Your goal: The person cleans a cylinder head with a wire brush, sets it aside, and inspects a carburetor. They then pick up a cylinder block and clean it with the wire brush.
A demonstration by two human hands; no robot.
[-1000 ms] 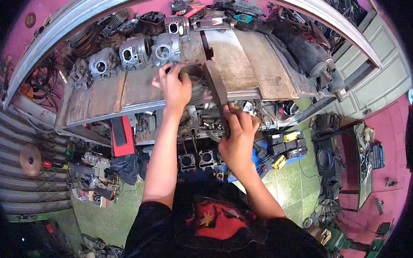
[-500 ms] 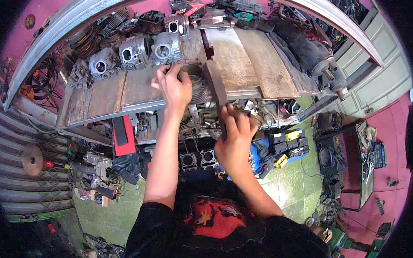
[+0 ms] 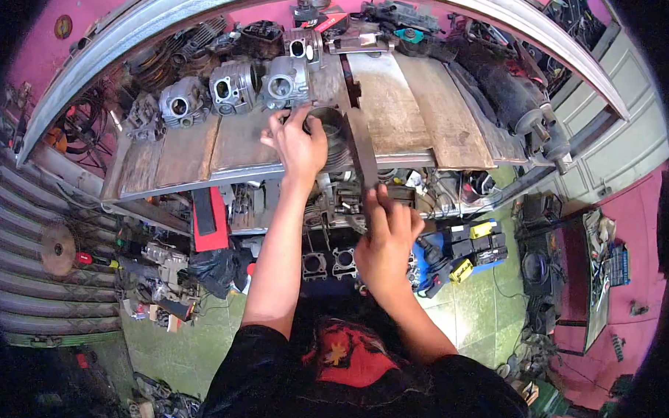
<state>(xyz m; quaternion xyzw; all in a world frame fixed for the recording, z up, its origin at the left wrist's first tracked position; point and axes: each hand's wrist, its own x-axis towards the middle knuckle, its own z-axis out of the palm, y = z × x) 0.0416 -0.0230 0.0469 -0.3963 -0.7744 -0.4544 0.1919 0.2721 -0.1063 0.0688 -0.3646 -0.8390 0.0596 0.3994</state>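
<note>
My left hand [image 3: 301, 145] grips the rim of a finned engine cylinder [image 3: 328, 125], fingers curled at its left side and thumb near the bore. The cylinder stands at the front edge of the wooden workbench [image 3: 252, 151], open bore facing up. In my right hand [image 3: 388, 244] is a long, flat, dark file [image 3: 363, 152]. It runs along the right side of the cylinder, its far end over the boards and its near end inside my closed fingers. My fingers hide the file's near end.
Several cylinder heads [image 3: 286, 82] line the bench behind my left hand. Dark exhaust mufflers [image 3: 501, 89] lie at the right. A metal frame bar [image 3: 208, 24] arches overhead. Below the bench are engine parts [image 3: 315, 263], a red box [image 3: 209, 219] and a blue tray with tools [image 3: 488, 247].
My right hand has drawn back toward me with the file, sliding it along the cylinder. My left hand keeps its hold. The whole view has shifted slightly.
</note>
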